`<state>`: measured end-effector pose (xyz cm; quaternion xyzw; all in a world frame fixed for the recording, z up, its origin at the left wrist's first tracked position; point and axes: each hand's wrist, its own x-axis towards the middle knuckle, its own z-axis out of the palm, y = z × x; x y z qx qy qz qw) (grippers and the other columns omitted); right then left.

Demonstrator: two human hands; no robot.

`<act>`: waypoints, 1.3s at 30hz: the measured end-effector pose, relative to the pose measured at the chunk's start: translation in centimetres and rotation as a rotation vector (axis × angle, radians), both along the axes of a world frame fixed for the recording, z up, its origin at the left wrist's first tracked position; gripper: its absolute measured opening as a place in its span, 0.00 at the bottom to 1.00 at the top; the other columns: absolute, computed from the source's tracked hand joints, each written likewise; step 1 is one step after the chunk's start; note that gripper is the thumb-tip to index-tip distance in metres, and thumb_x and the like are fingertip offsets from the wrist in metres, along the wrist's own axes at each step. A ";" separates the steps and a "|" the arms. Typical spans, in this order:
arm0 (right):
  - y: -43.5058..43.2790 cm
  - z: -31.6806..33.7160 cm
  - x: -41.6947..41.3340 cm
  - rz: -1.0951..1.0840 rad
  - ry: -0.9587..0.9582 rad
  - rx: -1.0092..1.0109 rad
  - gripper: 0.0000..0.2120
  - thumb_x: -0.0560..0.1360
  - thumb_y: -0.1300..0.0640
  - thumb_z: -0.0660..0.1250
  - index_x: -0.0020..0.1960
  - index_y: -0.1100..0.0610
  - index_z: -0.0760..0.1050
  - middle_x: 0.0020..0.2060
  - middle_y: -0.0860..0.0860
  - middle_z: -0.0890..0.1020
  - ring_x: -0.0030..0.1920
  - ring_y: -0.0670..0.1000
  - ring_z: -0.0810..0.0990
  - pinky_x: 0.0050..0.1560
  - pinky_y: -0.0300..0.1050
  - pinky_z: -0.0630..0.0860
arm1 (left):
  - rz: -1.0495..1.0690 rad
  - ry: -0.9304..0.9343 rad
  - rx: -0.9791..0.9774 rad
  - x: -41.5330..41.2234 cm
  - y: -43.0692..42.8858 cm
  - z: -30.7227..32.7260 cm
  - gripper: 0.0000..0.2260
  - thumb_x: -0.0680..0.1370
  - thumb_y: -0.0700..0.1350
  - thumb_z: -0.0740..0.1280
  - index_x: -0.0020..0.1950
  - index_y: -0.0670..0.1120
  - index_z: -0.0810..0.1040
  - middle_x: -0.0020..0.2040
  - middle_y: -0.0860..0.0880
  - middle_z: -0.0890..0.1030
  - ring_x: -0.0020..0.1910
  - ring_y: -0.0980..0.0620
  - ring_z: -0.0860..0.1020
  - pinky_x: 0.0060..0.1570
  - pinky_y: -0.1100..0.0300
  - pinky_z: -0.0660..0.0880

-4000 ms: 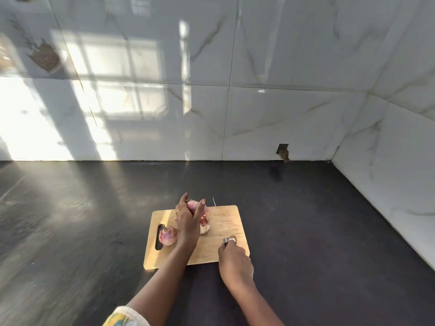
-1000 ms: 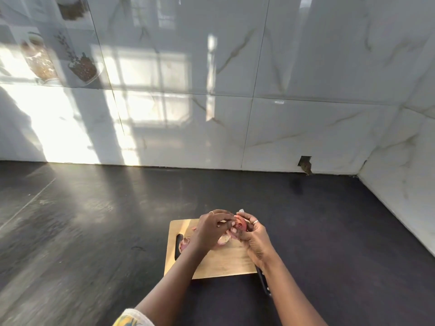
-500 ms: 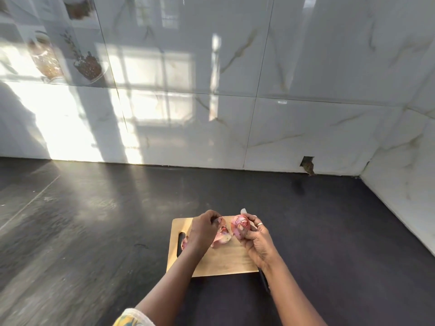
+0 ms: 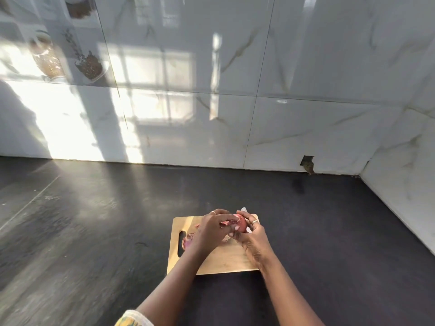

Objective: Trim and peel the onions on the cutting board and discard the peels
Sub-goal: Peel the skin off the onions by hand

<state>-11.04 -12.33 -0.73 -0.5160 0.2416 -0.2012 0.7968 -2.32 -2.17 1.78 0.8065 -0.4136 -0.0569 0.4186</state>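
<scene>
Over the far end of the pale wooden cutting board (image 4: 223, 262), the right hand (image 4: 255, 238) cups a small round red onion (image 4: 241, 225), fingers curled round it. The left hand (image 4: 210, 229), close on its left, pinches a ragged flap of papery pink skin (image 4: 226, 223), so the pull, I'd judge, runs leftward. A second purplish onion (image 4: 188, 238) lies by the board's handle slot, seemingly unpeeled.

Your left sleeve (image 4: 133, 319) ends in a cream cuff (image 4: 137, 314) over yellow and teal patterned cloth. Your right forearm (image 4: 289, 295) is bare. A thin ring (image 4: 213, 212) sits on your left hand (image 4: 210, 230), and a wider band (image 4: 254, 222) on your right hand (image 4: 255, 237).
</scene>
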 end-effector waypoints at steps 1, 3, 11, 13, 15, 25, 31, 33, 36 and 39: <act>0.1 0.1 0.0 0.008 0.009 -0.025 0.28 0.64 0.77 0.72 0.60 0.60 0.73 0.72 0.47 0.63 0.47 0.46 0.83 0.55 0.51 0.79 | 0.008 -0.012 -0.005 0.0 -0.1 -0.1 0.10 0.71 0.41 0.72 0.52 0.45 0.83 0.53 0.47 0.81 0.46 0.53 0.78 0.41 0.81 0.67; 0.1 0.1 -0.1 0.018 0.016 -0.059 0.29 0.62 0.78 0.73 0.58 0.57 0.73 0.72 0.48 0.63 0.46 0.46 0.83 0.55 0.52 0.79 | 0.039 -0.008 -0.019 0.2 -0.2 -0.5 0.08 0.71 0.39 0.72 0.49 0.43 0.83 0.50 0.46 0.82 0.44 0.53 0.79 0.42 0.76 0.71; 0.0 0.0 0.1 -0.060 0.006 -0.033 0.31 0.60 0.79 0.73 0.56 0.55 0.70 0.60 0.54 0.75 0.53 0.52 0.80 0.51 0.48 0.79 | 0.253 0.082 -0.040 0.3 -0.4 -1.3 0.04 0.75 0.37 0.65 0.47 0.41 0.79 0.44 0.46 0.82 0.42 0.51 0.79 0.35 0.74 0.68; 0.2 0.3 0.1 -0.062 -0.045 0.079 0.29 0.62 0.82 0.68 0.56 0.57 0.69 0.56 0.54 0.76 0.50 0.52 0.79 0.43 0.45 0.81 | 0.312 0.147 -0.047 0.3 -0.4 -1.3 0.04 0.75 0.38 0.65 0.47 0.42 0.79 0.43 0.47 0.83 0.41 0.51 0.79 0.36 0.68 0.70; 0.4 0.6 0.0 -0.061 -0.077 0.172 0.28 0.64 0.83 0.64 0.54 0.57 0.70 0.54 0.54 0.76 0.47 0.53 0.80 0.38 0.43 0.81 | 0.344 0.179 -0.042 0.3 -0.5 -1.3 0.04 0.76 0.38 0.64 0.46 0.44 0.78 0.42 0.48 0.82 0.39 0.52 0.77 0.34 0.68 0.68; -0.2 0.6 -0.2 -0.047 -0.232 0.437 0.27 0.64 0.85 0.54 0.51 0.58 0.71 0.51 0.55 0.78 0.47 0.58 0.81 0.47 0.53 0.80 | 0.199 0.557 -0.223 -0.3 -0.5 -0.9 0.12 0.81 0.40 0.55 0.58 0.42 0.76 0.46 0.43 0.81 0.46 0.46 0.81 0.48 0.56 0.79; -1.0 0.5 -0.1 0.009 -0.259 0.525 0.28 0.63 0.83 0.52 0.54 0.59 0.70 0.45 0.61 0.79 0.38 0.60 0.82 0.45 0.51 0.80 | 0.060 0.270 -0.135 -0.6 -0.2 -0.2 0.11 0.73 0.39 0.69 0.54 0.45 0.81 0.48 0.53 0.82 0.42 0.63 0.78 0.43 0.77 0.72; -1.0 0.5 -0.1 0.009 -0.247 0.520 0.29 0.64 0.83 0.50 0.55 0.58 0.70 0.42 0.60 0.80 0.35 0.57 0.81 0.42 0.49 0.81 | 0.052 0.202 -0.115 -0.7 -0.4 0.0 0.12 0.72 0.40 0.71 0.55 0.45 0.81 0.48 0.55 0.81 0.43 0.65 0.77 0.41 0.80 0.69; -1.0 0.4 -0.1 0.007 -0.252 0.536 0.28 0.65 0.83 0.51 0.55 0.58 0.71 0.43 0.60 0.79 0.36 0.55 0.80 0.40 0.46 0.81 | 0.034 0.151 -0.105 -0.5 -0.5 0.1 0.13 0.72 0.41 0.71 0.56 0.44 0.80 0.52 0.53 0.81 0.48 0.62 0.77 0.43 0.83 0.68; -1.0 0.4 -0.1 -0.003 -0.226 0.481 0.28 0.64 0.82 0.58 0.57 0.58 0.71 0.48 0.59 0.77 0.40 0.53 0.81 0.42 0.45 0.81 | 0.039 0.101 -0.114 -0.4 -0.4 0.0 0.12 0.72 0.42 0.71 0.55 0.43 0.81 0.53 0.48 0.82 0.48 0.61 0.77 0.45 0.82 0.69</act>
